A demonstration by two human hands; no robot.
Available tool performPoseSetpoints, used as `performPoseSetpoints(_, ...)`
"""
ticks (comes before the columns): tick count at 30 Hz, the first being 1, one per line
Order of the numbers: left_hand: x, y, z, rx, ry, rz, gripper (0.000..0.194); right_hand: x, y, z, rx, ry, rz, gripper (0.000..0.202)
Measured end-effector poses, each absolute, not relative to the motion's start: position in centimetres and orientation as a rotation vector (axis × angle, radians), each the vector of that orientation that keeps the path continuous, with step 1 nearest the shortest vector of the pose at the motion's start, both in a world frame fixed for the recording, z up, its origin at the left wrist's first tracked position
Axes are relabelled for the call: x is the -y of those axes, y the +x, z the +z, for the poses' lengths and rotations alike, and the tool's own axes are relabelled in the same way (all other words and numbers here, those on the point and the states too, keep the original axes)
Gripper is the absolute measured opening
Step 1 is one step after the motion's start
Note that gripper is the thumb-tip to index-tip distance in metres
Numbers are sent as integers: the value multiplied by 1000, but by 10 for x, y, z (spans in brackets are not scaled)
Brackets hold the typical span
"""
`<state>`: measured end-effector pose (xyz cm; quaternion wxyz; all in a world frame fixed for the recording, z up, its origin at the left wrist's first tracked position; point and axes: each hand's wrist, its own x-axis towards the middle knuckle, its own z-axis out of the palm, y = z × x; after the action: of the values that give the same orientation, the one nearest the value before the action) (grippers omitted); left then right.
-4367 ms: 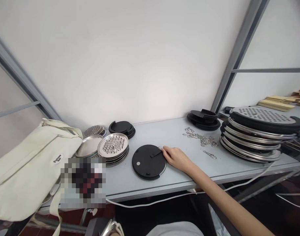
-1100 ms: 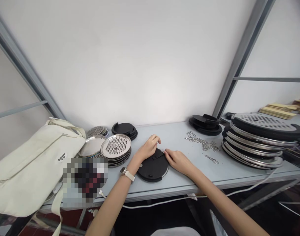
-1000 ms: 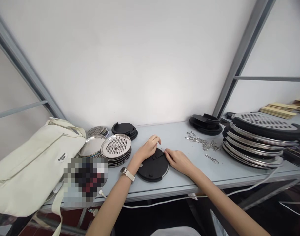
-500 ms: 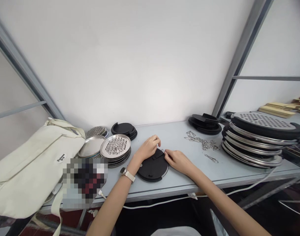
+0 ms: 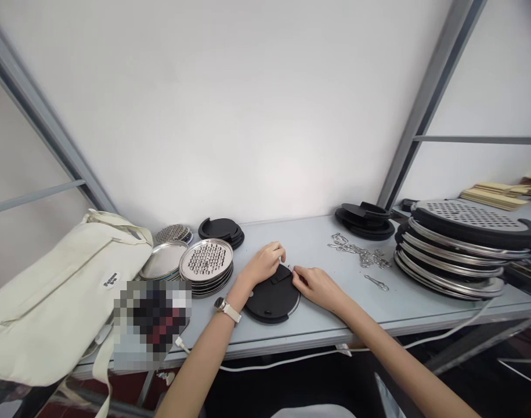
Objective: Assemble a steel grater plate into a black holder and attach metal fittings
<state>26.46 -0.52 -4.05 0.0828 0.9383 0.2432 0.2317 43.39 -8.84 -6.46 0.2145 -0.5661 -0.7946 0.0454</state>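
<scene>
A black round grater holder [image 5: 269, 301] lies flat near the table's front edge, with a raised black tab near its far side and a metal rim showing at its right. My left hand [image 5: 265, 264], with a watch on the wrist, is curled over the far left edge of the holder. At its far right edge, my right hand [image 5: 313, 284] is closed in a pinch on a small metal wire clip [image 5: 290, 267], mostly hidden by the fingers. More loose wire clips [image 5: 364, 253] lie to the right, and a single clip [image 5: 377, 283] sits nearer the front.
Left of my hands stand stacked round metal graters [image 5: 206, 259], plain metal discs [image 5: 165, 259] and black holders [image 5: 221, 229]. A cream bag [image 5: 65, 302] covers the left end. More black holders [image 5: 364, 220] and a tall grater stack [image 5: 465, 255] are at right. A white cable [image 5: 282, 363] runs along the front.
The view has shifted very slightly. Both hands stay at the far edge of the black holder, with hardly any visible movement.
</scene>
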Motion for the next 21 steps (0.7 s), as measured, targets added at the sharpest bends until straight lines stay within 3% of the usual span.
performPoseSetpoints(12, 2, 265, -43, -717, 2841, 656, 20, 87, 434, -66, 2232, -1575, 133, 33)
performPoseSetpoints(21, 4, 268, -42, -760, 2877, 587, 17, 89, 433, -62, 2174, -1565, 205, 21)
